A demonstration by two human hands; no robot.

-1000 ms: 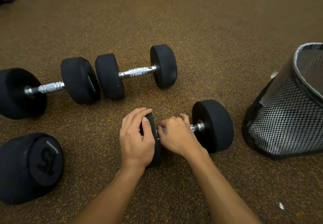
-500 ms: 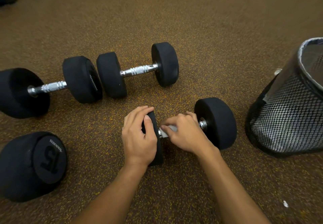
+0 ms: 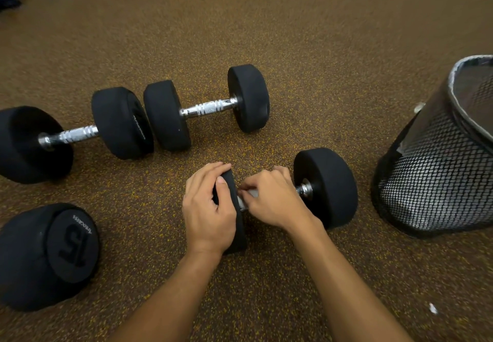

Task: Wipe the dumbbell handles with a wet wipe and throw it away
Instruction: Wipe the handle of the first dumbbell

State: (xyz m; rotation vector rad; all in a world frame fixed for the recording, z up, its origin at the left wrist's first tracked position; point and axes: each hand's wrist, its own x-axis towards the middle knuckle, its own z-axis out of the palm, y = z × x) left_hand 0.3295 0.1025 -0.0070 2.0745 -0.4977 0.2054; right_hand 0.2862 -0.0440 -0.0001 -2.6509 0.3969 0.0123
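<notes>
White wipe [image 3: 250, 194] newly showing, right hand [image 3: 272, 200] on dumbbell [image 3: 325, 186]

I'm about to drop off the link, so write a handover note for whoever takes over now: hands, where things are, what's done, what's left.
Left hand: grips the left head of the near dumbbell, which lies on the floor.
Right hand: wrapped over its handle, with the wet wipe under the fingers.
Elsewhere: middle dumbbell and far-left dumbbell lie further back, the dumbbell marked 15 is near left, and the mesh bin is on the right.
Done: cannot tell which handles are already wiped.
Left: finish this handle, wipe any unwiped ones, then bin the wipe.
</notes>
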